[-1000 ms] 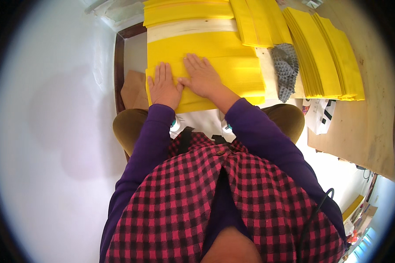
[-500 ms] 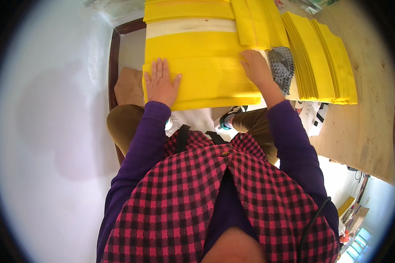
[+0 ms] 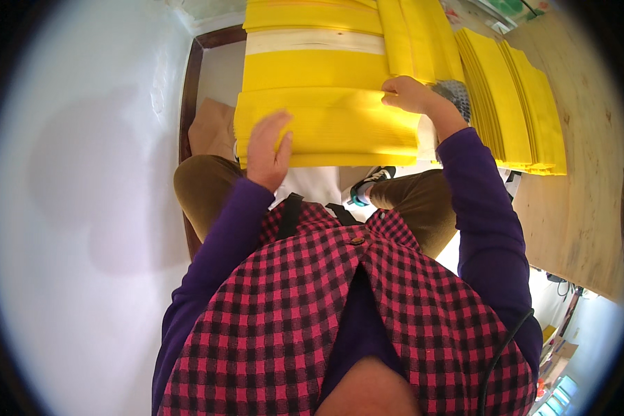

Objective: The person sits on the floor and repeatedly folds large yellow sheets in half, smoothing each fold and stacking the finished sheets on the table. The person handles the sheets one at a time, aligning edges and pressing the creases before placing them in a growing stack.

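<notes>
A stack of folded yellow cloth (image 3: pixel 333 128) lies across the near end of the wooden board, with many layer edges showing along its front. My left hand (image 3: pixel 269 151) hovers over its near left part, fingers stretched out and slightly blurred, holding nothing. At the stack's far right corner, my right hand (image 3: pixel 410 95) has its fingers bent together on the top cloth's edge, which rises a little there. The fingertips are partly hidden. Just right of that hand, a grey patterned cloth (image 3: pixel 454 97) is partly covered by my wrist.
More yellow cloth (image 3: pixel 312 17) lies farther back, past a strip of bare wood (image 3: pixel 312 41). Folded yellow stacks (image 3: pixel 509 104) stand to the right on a wooden table (image 3: pixel 568 222). A white wall (image 3: pixel 97 208) runs along the left. Brown paper (image 3: pixel 211 128) sits beside the board.
My left hand has lifted off the cloth, where it lay flat, and come slightly nearer to me. My right hand stays near the far right corner, fingers more bent. The view has shifted slightly.
</notes>
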